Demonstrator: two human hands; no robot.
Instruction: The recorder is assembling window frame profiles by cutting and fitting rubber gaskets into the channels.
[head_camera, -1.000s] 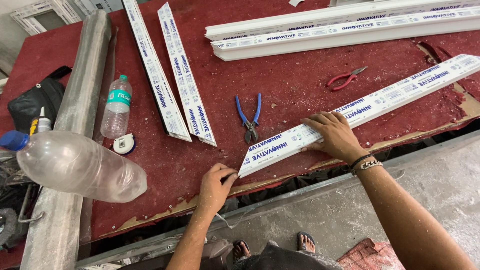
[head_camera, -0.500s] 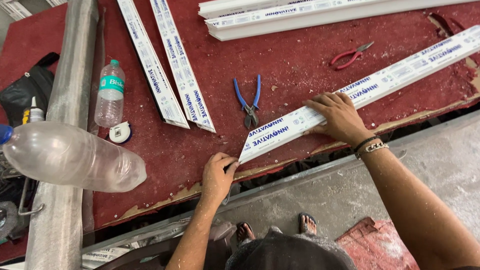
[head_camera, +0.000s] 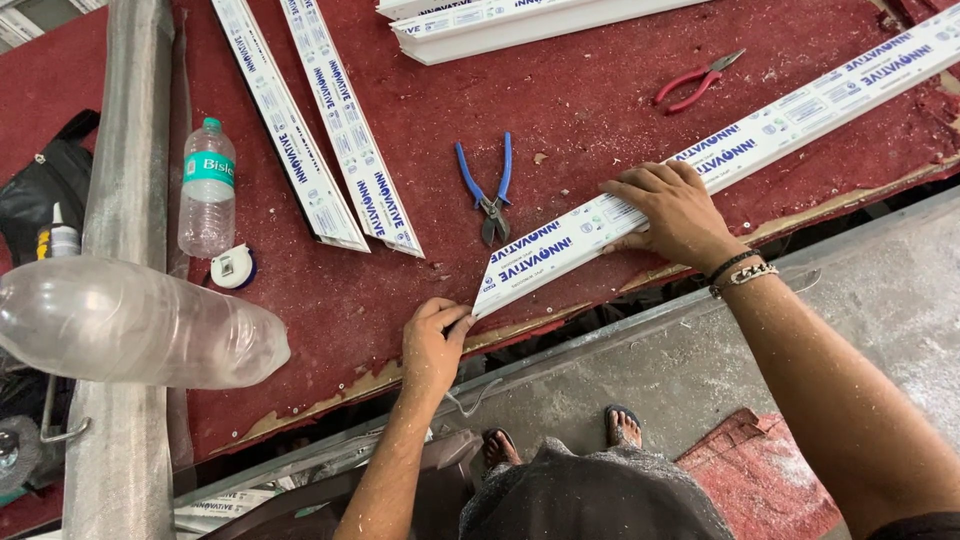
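Head view of a red-covered counter (head_camera: 620, 110) with a person working at its near edge. The left hand (head_camera: 432, 345) is closed at the near edge, its fingertips pinching the pointed, mitre-cut end of a long white profile strip (head_camera: 760, 145) wrapped in printed film. The right hand (head_camera: 672, 208) lies flat on top of the same strip, palm down and fingers spread, pressing it against the counter; a dark band and a metal bracelet (head_camera: 745, 272) sit on that wrist. The strip runs diagonally from the near edge, where the left hand grips it, toward the far right corner.

Blue-handled pliers (head_camera: 488, 190) lie just beyond the strip's cut end, near both hands but touching neither. Red-handled pliers (head_camera: 696, 80) lie farther back, toward the far edge. Two shorter white strips (head_camera: 318, 130) lie side by side left of the blue pliers, and more white profiles (head_camera: 520, 20) rest along the far edge. A clear water bottle (head_camera: 207, 190) lies near the left edge beside a small tape measure (head_camera: 233, 268). A large clear plastic bottle (head_camera: 130, 320) sits close to the camera at the left, over a grey metal rail (head_camera: 128, 140).
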